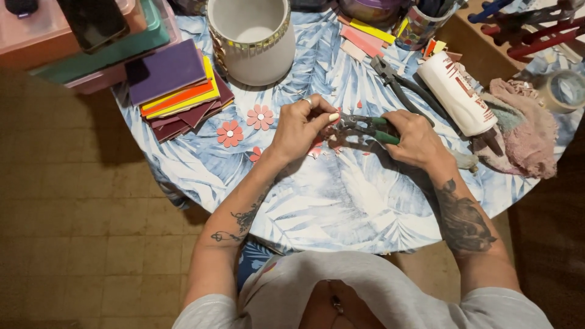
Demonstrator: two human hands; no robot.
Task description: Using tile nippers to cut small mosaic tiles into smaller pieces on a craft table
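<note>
My right hand (415, 139) grips the green handles of a pair of nippers (365, 127) over the round table. The tool's metal jaws point left toward my left hand (301, 125), whose fingers pinch a small pink tile piece (332, 129) at the jaws. Small pink shards (317, 149) lie on the cloth just below the hands. Two pink tile flowers (261, 117) (230, 133) rest to the left of my left hand.
A white mosaic-rimmed pot (253, 39) stands at the back. Stacked coloured tiles (180, 91) lie left, by plastic boxes (91, 42). A second pair of pliers (399, 85), a white glue bottle (457, 91), a pink rag (524, 131) and a tape roll (563, 90) sit right. The table's leaf-print cloth (341, 207) covers its near edge.
</note>
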